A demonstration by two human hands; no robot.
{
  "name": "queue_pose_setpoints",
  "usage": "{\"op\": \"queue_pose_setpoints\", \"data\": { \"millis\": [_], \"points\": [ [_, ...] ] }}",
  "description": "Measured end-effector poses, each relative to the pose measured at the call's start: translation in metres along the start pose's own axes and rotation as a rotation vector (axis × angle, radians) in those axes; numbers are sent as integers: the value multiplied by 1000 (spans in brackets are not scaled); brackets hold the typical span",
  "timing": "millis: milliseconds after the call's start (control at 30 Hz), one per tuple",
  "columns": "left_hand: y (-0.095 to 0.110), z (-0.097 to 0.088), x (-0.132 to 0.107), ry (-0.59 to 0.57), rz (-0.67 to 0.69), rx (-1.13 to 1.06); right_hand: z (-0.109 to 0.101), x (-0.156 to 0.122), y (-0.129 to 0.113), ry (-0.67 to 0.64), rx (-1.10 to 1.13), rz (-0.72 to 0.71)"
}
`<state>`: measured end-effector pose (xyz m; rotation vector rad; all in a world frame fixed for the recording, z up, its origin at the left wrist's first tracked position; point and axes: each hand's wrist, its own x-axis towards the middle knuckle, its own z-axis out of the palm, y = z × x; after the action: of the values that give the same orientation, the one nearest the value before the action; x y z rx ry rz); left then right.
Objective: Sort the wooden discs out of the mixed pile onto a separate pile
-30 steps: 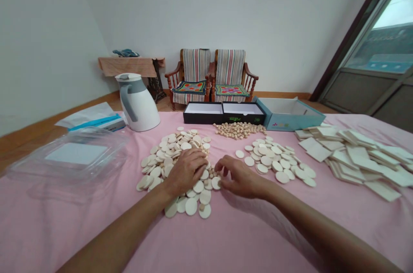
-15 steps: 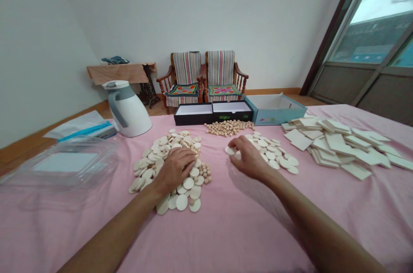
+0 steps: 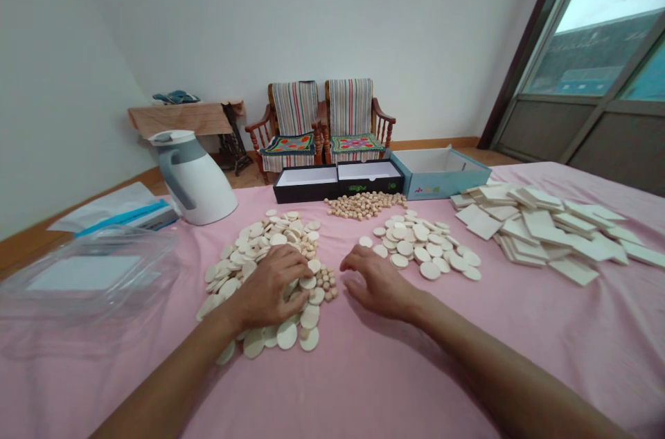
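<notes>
My left hand (image 3: 278, 283) rests on the left pile of pale round wooden discs (image 3: 249, 245), its fingers curved and apart over them; whether a disc lies under the palm is hidden. Small wooden beads (image 3: 326, 282) are mixed in at that pile's right side. Just above the cloth, between the two disc piles, my right hand (image 3: 382, 283) has its thumb and fingers apart with nothing between them. A smaller spread of discs (image 3: 429, 245) lies beyond and to the right of it, the nearest ones close to its fingers.
Behind the discs are a heap of beads (image 3: 366, 205), two black trays (image 3: 306, 184) and a light-blue box (image 3: 441, 176). Square wooden tiles (image 3: 545, 231) are piled at right. A white jug (image 3: 200, 183), a blue-edged carton (image 3: 125, 217) and clear plastic packaging (image 3: 93, 273) stand left on the pink cloth (image 3: 332, 383).
My right hand has let go of a disc at the right spread and moved left and nearer. My left hand has shifted slightly nearer, its thumb spread wider. The view has turned a little.
</notes>
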<state>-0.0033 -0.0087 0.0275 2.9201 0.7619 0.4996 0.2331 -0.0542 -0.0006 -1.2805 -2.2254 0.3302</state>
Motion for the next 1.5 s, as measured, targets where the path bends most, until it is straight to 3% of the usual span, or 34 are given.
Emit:
{"op": "queue_pose_setpoints", "data": {
  "millis": [133, 533, 733, 933, 1200, 1367, 1500],
  "points": [
    [-2, -1, 0, -14, 8, -14, 13, -1, -11, -69, 21, -32],
    [-9, 6, 0, 15, 17, -1, 32, 0, -18, 31, -23, 0],
    [-2, 8, 2, 123, 11, -28, 12, 1, 3, -19, -99, 158],
    [24, 12, 12, -37, 42, -82, -7, -2, 16, -204, -330, 333],
    [34, 29, 25, -117, -11, 111, -5, -11, 0, -232, -386, 282],
    [36, 37, 26, -108, -32, 136, -8, -27, 11, -138, -221, 243],
    [37, 31, 30, -133, -43, 73, -14, -34, 19, -81, -93, 236]
  ]
}}
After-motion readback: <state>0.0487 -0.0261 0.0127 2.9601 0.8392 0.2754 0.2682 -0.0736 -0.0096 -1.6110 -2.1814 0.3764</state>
